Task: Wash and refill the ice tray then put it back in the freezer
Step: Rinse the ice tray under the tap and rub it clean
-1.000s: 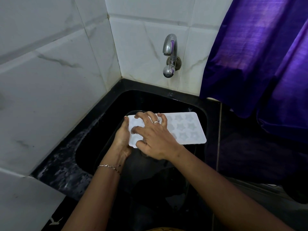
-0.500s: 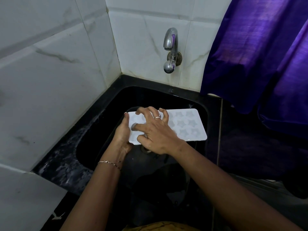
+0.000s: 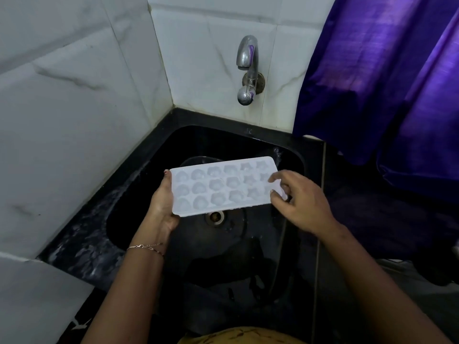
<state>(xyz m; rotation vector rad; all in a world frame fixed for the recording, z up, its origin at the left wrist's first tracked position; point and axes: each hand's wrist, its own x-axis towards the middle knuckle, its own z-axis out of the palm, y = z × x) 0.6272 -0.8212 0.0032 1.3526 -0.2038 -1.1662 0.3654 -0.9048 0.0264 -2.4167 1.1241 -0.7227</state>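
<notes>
1. Tiles of white, grey-veined ceramic point(image 3: 74, 120) cover the wall at 9 o'clock of the black stone sink point(image 3: 129, 204).
2. The left hand point(image 3: 162, 207), with a thin chain bracelet point(image 3: 146, 247) on its wrist, grips the 9 o'clock short end of the tray. The thumb tip lies at the far corner and the fingers are hidden beneath.
3. The white translucent plastic ice tray point(image 3: 223, 187), three rows of moulded pockets, is held over the sink basin, its long side running 9 to 3 o'clock.
4. A round metal drain point(image 3: 215, 216) shows just at 6 o'clock of the tray.
5. A chrome wall tap point(image 3: 248, 70) stands at 12 o'clock of the sink.
6. The right hand point(image 3: 303, 204) curls its fingers point(image 3: 274, 180) round the tray's 3 o'clock end, pinching it.
7. A purple fabric curtain point(image 3: 385, 83) hangs at 2 o'clock.
</notes>
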